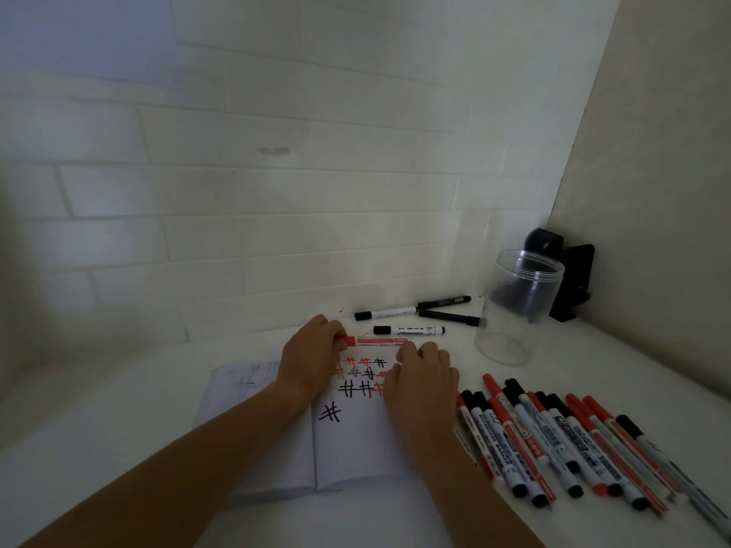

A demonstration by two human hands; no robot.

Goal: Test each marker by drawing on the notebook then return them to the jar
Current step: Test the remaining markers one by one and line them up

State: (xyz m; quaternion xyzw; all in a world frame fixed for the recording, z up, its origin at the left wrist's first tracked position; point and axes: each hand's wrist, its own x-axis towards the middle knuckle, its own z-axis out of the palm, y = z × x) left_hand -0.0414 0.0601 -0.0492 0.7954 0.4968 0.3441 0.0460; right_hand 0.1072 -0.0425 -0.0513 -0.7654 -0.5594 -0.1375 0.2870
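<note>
An open notebook lies in front of me, its right page marked with red and black hash signs. A red marker lies level above the page. My left hand grips its red cap end. My right hand curls its fingers at the other end, which is hidden behind them. The clear plastic jar stands upright to the right and looks empty. Several red and black markers lie in a row right of the notebook. Three black markers lie beyond the notebook.
A black object stands in the back right corner behind the jar. A white tiled wall runs close behind the table, and a beige wall closes the right side.
</note>
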